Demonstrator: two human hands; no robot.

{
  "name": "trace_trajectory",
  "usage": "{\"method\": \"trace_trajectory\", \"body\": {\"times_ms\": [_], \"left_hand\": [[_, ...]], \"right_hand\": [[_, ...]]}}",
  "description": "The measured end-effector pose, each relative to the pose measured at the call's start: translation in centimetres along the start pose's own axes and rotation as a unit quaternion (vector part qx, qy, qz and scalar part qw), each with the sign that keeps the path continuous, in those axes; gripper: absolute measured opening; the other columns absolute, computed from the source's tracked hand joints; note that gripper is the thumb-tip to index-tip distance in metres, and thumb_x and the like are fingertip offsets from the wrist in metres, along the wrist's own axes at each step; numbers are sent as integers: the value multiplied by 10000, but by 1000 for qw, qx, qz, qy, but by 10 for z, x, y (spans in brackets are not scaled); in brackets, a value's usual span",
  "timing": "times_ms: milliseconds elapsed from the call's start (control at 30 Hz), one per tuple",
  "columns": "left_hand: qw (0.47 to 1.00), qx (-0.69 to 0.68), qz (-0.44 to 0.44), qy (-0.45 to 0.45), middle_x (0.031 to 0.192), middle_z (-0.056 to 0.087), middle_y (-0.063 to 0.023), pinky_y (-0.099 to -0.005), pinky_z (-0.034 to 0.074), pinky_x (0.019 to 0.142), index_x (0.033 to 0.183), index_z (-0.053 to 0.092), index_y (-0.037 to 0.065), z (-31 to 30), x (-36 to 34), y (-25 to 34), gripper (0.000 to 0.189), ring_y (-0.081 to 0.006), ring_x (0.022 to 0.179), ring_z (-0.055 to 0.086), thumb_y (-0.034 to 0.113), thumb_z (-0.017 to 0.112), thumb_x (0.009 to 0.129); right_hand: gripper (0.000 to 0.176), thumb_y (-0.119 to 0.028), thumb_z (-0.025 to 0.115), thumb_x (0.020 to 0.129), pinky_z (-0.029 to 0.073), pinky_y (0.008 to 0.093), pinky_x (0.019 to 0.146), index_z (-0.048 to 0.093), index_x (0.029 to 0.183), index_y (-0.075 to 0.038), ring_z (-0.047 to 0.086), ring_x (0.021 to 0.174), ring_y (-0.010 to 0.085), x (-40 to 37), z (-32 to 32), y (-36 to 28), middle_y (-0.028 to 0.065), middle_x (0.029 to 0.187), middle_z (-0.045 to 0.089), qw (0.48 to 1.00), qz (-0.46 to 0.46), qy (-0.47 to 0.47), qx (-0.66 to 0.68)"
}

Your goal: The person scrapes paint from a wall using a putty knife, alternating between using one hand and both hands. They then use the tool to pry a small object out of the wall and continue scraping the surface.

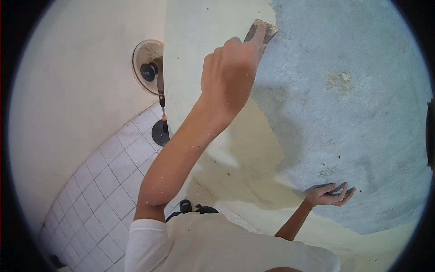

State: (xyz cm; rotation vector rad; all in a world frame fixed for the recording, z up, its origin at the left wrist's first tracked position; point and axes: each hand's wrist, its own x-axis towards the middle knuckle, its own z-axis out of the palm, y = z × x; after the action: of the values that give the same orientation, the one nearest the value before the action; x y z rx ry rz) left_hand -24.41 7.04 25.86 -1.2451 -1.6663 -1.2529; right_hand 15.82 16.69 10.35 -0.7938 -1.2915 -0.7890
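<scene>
My left hand (233, 68) is raised high against the wall, its fingers closed on a scraper (273, 31). The index finger lies stretched along the blade, which sits at the boundary between cream paint (217, 22) and a bare blue-grey patch (317, 50). Lower down at the right, my right hand (328, 196) is beside the lower part of that patch, empty. Its fingers are apart and loosely bent, with the palm turned up. White flecks dot my left hand and forearm.
A standing fan (148, 71) is at the left, its round black base (160, 133) on white floor tiles (111, 170). A plain cream wall (86, 68) rises behind it. The blue-grey surface has a rough chipped spot (340, 82) and several small holes. A dark sandal (186, 206) shows below.
</scene>
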Motion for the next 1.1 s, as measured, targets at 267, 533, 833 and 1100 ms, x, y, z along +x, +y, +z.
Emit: {"method": "trace_trajectory", "body": {"times_ms": [267,533,833,1100], "left_hand": [[992,-103,-37,-63,761,539,-82,-402,495,535,1478,614,265,49,-122,-58,493,-271,583,564,240,690,991],[661,147,-663,-318,1362,636,-227,-454,480,1055,1516,515,69,-187,-727,-204,516,-395,1238,621,269,563,1043],[390,352,-840,-132,1427,613,-165,-409,489,1083,1492,540,66,-438,-771,-110,465,-317,1290,606,161,531,1037],[691,178,-683,-156,1588,487,-139,-385,331,1236,1547,459,36,-198,-743,-249,589,-282,1472,452,110,613,984]], "right_hand": [[325,-189,521,1086,411,560,1165,563,1341,9,374,1467,412,-1,-4,5,235,1517,341,999,-20,7,-27],[293,-133,485,1082,419,549,1162,572,1323,10,396,1456,404,-3,-3,0,232,1521,350,1000,22,10,10],[325,-133,462,1081,392,564,1170,504,1371,11,363,1465,422,-2,-5,3,239,1539,311,999,-9,-13,-51],[315,-109,472,1072,396,571,1161,511,1358,17,357,1466,435,3,-7,-2,248,1528,327,1000,2,-4,-20]]}}
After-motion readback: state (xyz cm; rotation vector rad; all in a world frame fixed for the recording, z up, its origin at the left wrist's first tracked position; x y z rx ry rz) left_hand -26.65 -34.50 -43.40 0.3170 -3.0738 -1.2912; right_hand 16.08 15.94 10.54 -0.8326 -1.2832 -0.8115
